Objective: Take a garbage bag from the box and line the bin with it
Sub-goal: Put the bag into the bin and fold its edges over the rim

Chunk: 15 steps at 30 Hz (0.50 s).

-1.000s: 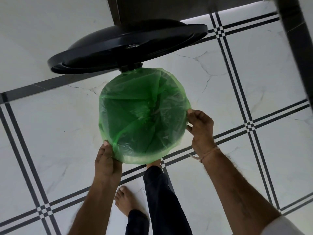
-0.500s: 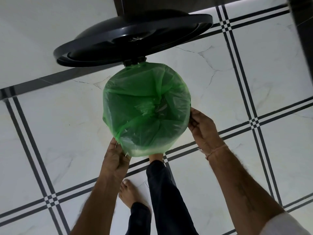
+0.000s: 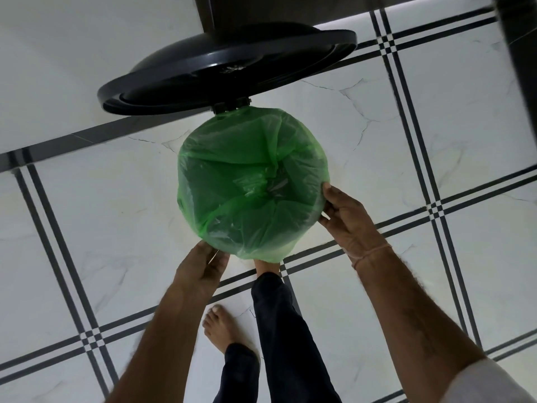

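Observation:
A green garbage bag is stretched over the round mouth of the bin and sags down inside it; the bin itself is almost wholly hidden under the plastic. The bin's black lid stands raised on its hinge at the far side. My left hand pinches the bag's edge at the near left of the rim. My right hand grips the bag's edge at the right of the rim. The box of bags is not in view.
White marble-look floor tiles with dark double stripes lie all around. My right foot sits at the bin's near base, partly hidden; my bare left foot stands behind it. A dark cabinet edge runs along the top right.
Both hands slid down and around the rim, pulling the bag's edge lower over the bin. The left hand moved right toward the near side.

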### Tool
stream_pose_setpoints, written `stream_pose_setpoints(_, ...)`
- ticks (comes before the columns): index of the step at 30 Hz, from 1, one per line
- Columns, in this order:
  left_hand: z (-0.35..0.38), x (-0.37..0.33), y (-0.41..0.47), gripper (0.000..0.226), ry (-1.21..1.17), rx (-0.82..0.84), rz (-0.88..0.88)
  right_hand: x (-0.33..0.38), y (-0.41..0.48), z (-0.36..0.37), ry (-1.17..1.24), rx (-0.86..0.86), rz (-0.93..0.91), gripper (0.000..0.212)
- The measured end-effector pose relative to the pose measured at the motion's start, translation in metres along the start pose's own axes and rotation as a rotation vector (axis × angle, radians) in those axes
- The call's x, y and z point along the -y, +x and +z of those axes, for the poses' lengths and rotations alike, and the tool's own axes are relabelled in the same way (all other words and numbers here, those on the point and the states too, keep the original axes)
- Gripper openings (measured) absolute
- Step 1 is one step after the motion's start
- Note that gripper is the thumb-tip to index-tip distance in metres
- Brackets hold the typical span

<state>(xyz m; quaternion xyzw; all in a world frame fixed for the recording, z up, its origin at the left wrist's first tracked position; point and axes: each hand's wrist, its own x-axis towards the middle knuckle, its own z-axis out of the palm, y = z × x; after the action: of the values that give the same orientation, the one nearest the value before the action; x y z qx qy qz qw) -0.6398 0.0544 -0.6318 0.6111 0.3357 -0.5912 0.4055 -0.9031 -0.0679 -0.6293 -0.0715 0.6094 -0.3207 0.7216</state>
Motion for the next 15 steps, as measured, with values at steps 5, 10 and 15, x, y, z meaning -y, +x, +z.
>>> stream_pose_setpoints(5, 0.002, 0.0, -0.004, 0.028, -0.205, 0.126, -0.049, -0.003, 0.006, -0.001, 0.158, 0.059, 0.076, 0.022)
stream_pose_setpoints(10, 0.01, -0.003, 0.0, 0.029, -0.253, 0.174, -0.026, -0.011, 0.013, 0.01, 0.303, 0.011, 0.061, 0.037)
stream_pose_setpoints(15, 0.009, -0.009, 0.0, 0.034, -0.132, 0.101, -0.018, -0.018, 0.011, 0.014, 0.269, -0.046, 0.021, 0.029)
